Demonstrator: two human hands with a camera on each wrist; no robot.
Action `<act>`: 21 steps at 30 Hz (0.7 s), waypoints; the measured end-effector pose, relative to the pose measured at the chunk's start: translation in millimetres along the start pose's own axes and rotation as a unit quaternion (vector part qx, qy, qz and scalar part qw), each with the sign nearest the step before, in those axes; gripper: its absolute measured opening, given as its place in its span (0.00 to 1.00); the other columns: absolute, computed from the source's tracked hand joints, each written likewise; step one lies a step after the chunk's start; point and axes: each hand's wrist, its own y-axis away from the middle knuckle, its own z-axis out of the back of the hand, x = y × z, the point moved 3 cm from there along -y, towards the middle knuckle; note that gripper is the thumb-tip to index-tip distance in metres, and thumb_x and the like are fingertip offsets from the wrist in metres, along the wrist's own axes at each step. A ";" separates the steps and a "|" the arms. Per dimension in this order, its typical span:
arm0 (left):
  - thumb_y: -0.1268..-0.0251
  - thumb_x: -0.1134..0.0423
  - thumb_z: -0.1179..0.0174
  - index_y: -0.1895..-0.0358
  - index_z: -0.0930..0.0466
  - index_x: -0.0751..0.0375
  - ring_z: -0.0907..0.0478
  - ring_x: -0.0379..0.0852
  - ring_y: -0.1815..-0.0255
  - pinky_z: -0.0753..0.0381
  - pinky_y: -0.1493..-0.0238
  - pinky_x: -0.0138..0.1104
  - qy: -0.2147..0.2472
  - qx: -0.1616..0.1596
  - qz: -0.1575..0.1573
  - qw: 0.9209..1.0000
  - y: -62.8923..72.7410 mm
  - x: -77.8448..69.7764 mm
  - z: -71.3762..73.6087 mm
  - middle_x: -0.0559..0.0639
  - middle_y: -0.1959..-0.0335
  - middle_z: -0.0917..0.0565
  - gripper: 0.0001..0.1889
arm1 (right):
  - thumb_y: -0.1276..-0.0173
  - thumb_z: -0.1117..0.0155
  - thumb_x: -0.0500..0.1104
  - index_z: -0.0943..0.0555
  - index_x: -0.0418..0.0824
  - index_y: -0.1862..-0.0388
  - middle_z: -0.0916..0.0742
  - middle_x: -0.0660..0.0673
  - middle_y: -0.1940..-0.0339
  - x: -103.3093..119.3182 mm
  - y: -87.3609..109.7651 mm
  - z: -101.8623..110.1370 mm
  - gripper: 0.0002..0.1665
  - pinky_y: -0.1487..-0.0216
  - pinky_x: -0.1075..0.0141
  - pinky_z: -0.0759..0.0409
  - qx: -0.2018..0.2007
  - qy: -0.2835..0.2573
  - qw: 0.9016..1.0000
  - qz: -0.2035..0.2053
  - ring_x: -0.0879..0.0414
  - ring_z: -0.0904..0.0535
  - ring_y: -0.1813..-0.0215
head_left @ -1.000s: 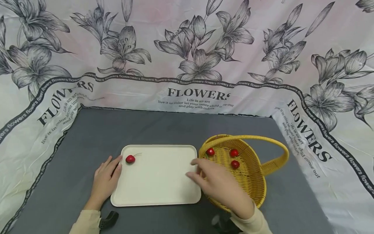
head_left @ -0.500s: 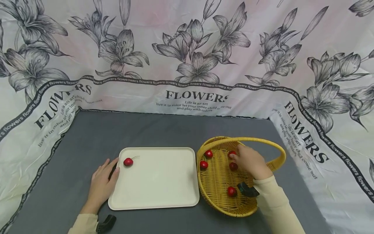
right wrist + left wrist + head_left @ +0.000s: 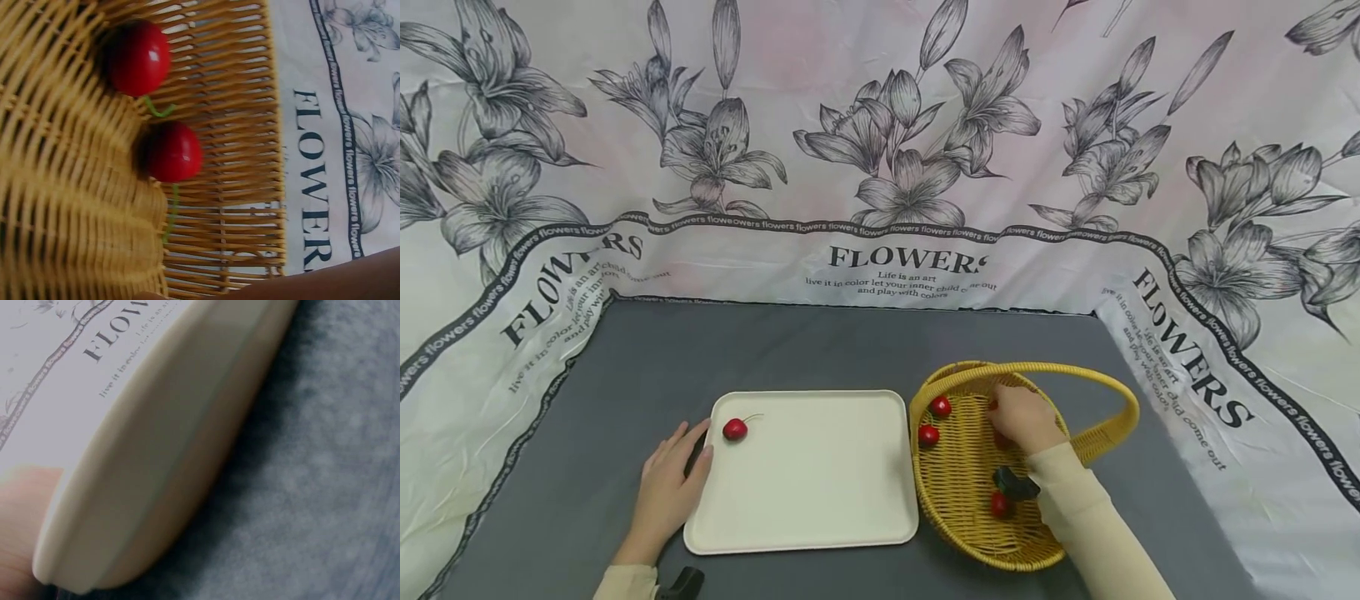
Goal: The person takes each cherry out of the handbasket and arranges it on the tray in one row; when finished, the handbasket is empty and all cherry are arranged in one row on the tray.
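Note:
A cream rectangular tray [image 3: 805, 483] lies on the grey table, with one red cherry [image 3: 735, 429] and its stem near the far left corner. My left hand [image 3: 666, 492] rests along the tray's left edge, fingers stretched out. To the right stands a yellow wicker basket [image 3: 958, 492] with an arched handle. Inside it my right hand [image 3: 1028, 417] reaches under the handle, fingers curled down at a cherry [image 3: 993, 405] mostly hidden by them. Another red patch shows just below that hand. Two cherries, an upper one [image 3: 940, 407] and a lower one [image 3: 928, 435], lie by the basket's left wall.
One more cherry [image 3: 1001, 505] sits near the basket's front, beside the black wrist camera [image 3: 1017, 483]. The basket handle [image 3: 1097, 379] arches over the right side. Behind the table hangs a flower-printed cloth [image 3: 895, 167].
My right hand has swung from over the tray's right edge into the basket, and its fingers have since lowered onto a cherry. My left hand has stayed at the tray's edge.

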 end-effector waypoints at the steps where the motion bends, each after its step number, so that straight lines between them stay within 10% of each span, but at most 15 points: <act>1: 0.26 0.53 0.51 0.33 0.31 0.60 0.40 0.67 0.30 0.49 0.31 0.61 0.000 -0.001 -0.001 1.000 -0.1 -0.1 -0.6 0.66 0.35 0.29 0.24 | 0.33 0.39 0.43 0.22 0.41 0.67 0.20 0.46 0.77 -0.6 0.5 -1.5 0.06 0.79 0.61 0.31 0.003 -0.003 1.000 -0.003 0.53 0.26 0.77; 10: 0.27 0.55 0.49 0.33 0.31 0.60 0.40 0.66 0.30 0.49 0.30 0.59 0.003 -0.006 -0.006 1.000 1.1 2.7 -1.5 0.66 0.35 0.29 0.23 | 0.35 0.39 0.39 0.23 0.36 0.66 0.21 0.45 0.76 0.9 4.6 -2.8 0.06 0.78 0.63 0.32 0.007 -0.017 1.000 0.025 0.54 0.28 0.77; 16: 0.27 0.55 0.50 0.33 0.31 0.61 0.40 0.66 0.30 0.50 0.30 0.59 0.006 -0.007 -0.008 1.000 -0.3 1.7 -0.7 0.67 0.35 0.29 0.23 | 0.34 0.41 0.37 0.30 0.36 0.77 0.29 0.46 0.85 7.8 23.5 10.9 0.12 0.81 0.66 0.40 -0.078 -0.029 0.995 0.059 0.56 0.37 0.84; 21: 0.27 0.56 0.49 0.34 0.31 0.61 0.40 0.66 0.30 0.49 0.30 0.60 0.004 -0.008 -0.007 1.000 -0.3 2.1 -0.7 0.66 0.35 0.28 0.23 | 0.36 0.34 0.45 0.26 0.34 0.66 0.22 0.43 0.75 20.3 56.7 31.6 0.15 0.78 0.63 0.31 -0.131 -0.075 0.988 0.042 0.53 0.29 0.76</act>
